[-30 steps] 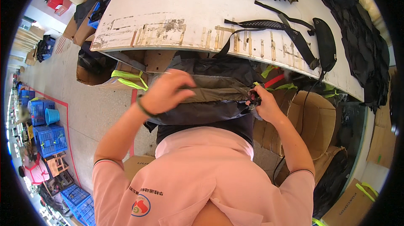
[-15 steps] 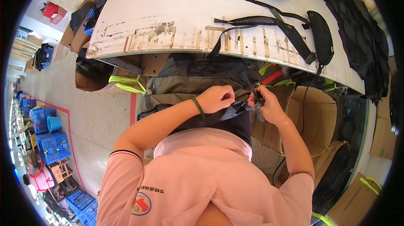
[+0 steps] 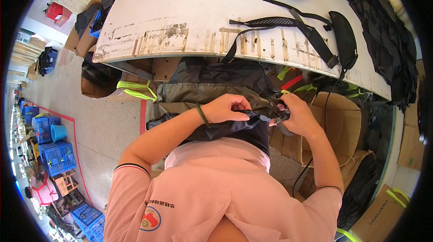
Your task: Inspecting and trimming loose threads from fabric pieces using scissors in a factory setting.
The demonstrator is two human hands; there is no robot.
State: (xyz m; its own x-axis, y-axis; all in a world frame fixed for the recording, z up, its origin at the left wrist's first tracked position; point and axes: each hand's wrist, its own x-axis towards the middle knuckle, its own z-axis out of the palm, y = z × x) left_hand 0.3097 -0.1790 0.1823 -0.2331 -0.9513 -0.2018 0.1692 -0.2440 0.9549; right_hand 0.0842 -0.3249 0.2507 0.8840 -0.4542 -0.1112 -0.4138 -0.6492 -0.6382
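Across my lap and up to the table edge lies a large piece of black and olive-brown fabric (image 3: 203,92), bunched in folds. My left hand (image 3: 228,108) is closed, thumb and fingers pinching the dark fabric near its right edge. To its right, my right hand (image 3: 297,113) is curled round a small dark object (image 3: 281,115) with shiny parts, its kind hidden by the fingers. That object is at the fabric's right edge, close to my left fingertips.
A worn white table (image 3: 180,12) stands ahead, bearing black straps (image 3: 279,22), a black padded piece (image 3: 343,39) and a dark fabric pile (image 3: 383,39). Cardboard boxes (image 3: 345,125) sit below right. Another box (image 3: 97,89) is left, with blue crates (image 3: 56,156) farther off.
My right hand has moved slightly right and down with the small dark object and turned. My left hand has shifted a little down and left, its thumb now stretched along the fabric edge.
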